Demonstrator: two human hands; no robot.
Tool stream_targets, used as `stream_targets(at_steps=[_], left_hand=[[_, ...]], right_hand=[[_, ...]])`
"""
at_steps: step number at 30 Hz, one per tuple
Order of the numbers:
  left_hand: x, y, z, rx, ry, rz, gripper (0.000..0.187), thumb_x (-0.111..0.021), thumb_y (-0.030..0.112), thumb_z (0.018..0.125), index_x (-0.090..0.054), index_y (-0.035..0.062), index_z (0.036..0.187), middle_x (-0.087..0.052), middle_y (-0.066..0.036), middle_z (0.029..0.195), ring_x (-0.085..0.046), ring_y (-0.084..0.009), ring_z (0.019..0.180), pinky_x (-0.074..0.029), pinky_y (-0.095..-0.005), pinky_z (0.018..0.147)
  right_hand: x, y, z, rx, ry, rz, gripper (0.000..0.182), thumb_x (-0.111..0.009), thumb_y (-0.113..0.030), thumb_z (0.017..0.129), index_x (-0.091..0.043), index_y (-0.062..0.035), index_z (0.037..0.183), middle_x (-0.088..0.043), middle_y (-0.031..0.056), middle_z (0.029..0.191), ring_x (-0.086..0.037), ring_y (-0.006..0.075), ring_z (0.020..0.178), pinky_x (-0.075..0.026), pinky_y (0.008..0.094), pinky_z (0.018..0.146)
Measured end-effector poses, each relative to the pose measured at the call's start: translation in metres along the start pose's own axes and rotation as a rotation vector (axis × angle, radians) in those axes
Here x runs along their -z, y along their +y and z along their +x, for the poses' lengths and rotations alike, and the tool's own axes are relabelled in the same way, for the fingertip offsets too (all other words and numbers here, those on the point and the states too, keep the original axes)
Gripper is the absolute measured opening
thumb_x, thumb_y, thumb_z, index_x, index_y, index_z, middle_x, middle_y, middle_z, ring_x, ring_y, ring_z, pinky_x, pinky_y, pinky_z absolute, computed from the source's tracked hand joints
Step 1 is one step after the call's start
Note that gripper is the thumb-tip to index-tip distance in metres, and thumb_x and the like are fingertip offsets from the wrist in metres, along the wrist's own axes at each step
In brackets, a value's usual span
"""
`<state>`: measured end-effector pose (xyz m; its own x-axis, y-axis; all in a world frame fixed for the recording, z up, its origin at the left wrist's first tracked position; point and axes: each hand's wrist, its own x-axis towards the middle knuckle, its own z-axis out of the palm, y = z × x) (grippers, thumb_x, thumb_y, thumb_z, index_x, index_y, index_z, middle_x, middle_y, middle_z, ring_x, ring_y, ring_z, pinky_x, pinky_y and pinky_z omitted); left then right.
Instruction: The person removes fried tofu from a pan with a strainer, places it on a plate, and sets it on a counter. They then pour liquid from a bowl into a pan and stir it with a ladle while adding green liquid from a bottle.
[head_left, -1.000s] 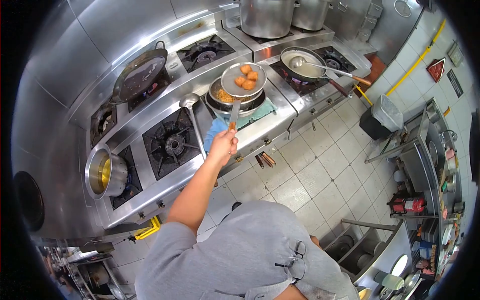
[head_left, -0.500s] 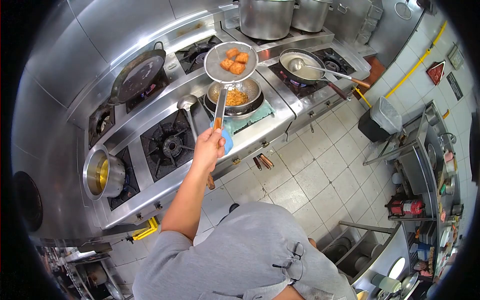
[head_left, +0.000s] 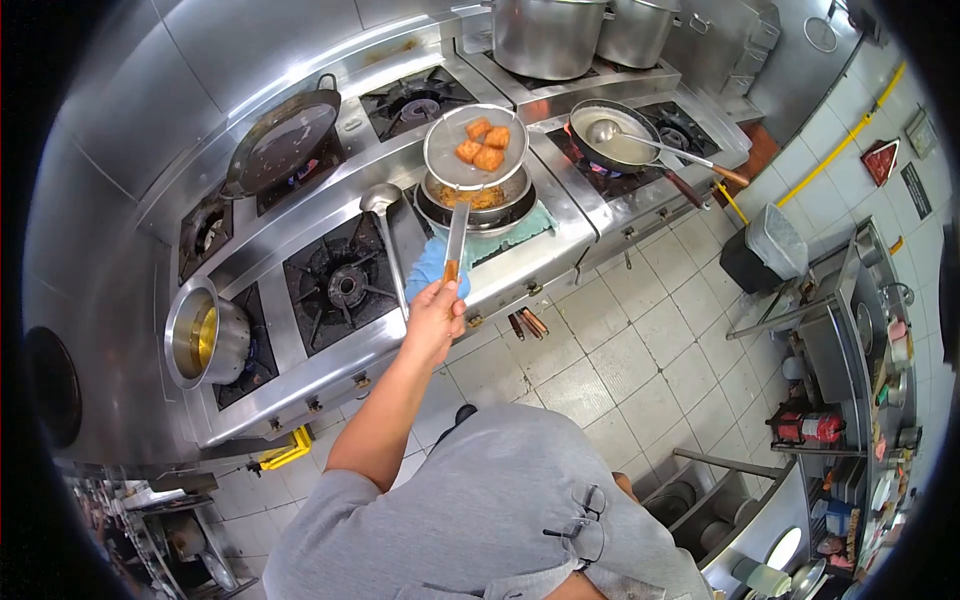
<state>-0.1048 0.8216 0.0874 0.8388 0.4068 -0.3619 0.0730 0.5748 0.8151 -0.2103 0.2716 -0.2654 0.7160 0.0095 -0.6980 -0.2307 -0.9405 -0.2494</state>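
Left hand point(head_left: 436, 318) is wrapped around the near end of the skimmer point(head_left: 475, 147) handle, fingers point(head_left: 452, 300) curled shut on the wooden grip. The handle runs up and away from the fingers, slightly right, out to the round mesh basket, well beyond the fingertips. The basket sits level with three orange fried pieces point(head_left: 483, 145) clustered in its far half.

Directly under the basket, further from the fingers than the handle's midpoint: a steel bowl point(head_left: 478, 201) with orange-yellow food inside, resting on a green cloth point(head_left: 520, 228). The skimmer basket hangs above the bowl, overlapping it in view; can't tell whether they touch.

Just left of the fingers: a ladle point(head_left: 378, 200), its handle running down the stove edge almost to the hand and its cup lying on the steel counter beside the bowl. A blue cloth point(head_left: 432, 262) lies right beyond the fingertips, under the skimmer handle.

Further left of the hand: an unlit burner point(head_left: 345, 284), then a pot point(head_left: 203, 335) with yellow liquid. Far left beyond the basket: a dark empty wok point(head_left: 285, 138). Right of the basket: a pan point(head_left: 612, 140) of pale liquid with a second ladle point(head_left: 655, 142) resting in it.

Right hand is not in view.
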Motion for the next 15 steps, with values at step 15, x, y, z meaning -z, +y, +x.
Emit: stream_targets(at_steps=[15], left_hand=[[-0.004,-0.017,0.050,0.139,0.012,-0.020,0.018,-0.049,0.026,0.099,-0.049,0.0077,0.099,-0.055,-0.005,0.075,-0.049,-0.0139,0.053,-0.038,-0.0257,0.048]], right_hand=[[-0.068,0.092,0.078,0.104,-0.106,-0.143,0.054,-0.048,-0.052,0.089,-0.072,-0.0039,0.092,-0.068,0.0206,0.097,-0.064,0.0366,0.097,-0.050,0.0442,0.084]])
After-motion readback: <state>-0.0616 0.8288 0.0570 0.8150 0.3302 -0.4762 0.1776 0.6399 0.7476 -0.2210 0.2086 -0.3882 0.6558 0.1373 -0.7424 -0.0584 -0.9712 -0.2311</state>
